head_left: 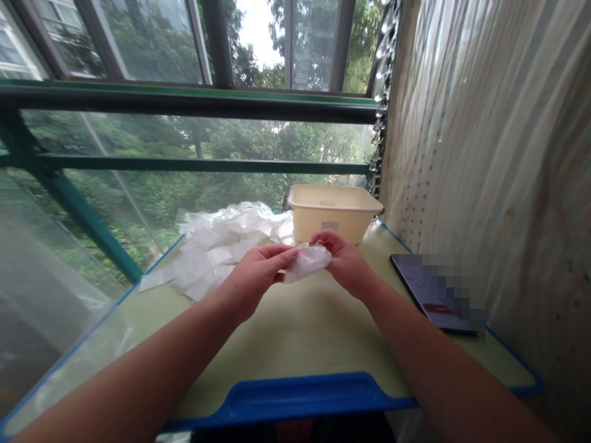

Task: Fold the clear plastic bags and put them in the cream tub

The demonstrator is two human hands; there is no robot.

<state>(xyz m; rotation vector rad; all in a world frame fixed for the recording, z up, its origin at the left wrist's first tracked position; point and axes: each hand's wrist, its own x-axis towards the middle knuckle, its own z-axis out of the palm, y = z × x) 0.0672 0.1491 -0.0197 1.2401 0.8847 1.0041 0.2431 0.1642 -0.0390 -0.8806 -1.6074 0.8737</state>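
Note:
Between my two hands, above the middle of the table, is a small translucent white plastic bag (307, 263). My left hand (258, 274) pinches its left side between thumb and fingers. At the bag's right end, my right hand (344, 261) is closed on it, with the fingers curled and partly hidden. Whether anything lies inside the bag I cannot tell. Left of my hands, a loose heap of similar white bags (221, 246) covers the back left of the table. Just behind my hands stands a cream plastic bin (330, 215) with a small label on its front.
The pale green table (295, 332) has a blue edge and a blue front tray (305, 394). A tablet-like device (438, 295) with its screen partly blurred lies at the right. A curtain (484, 154) hangs along the right side, and a green railing (184, 163) runs behind the table.

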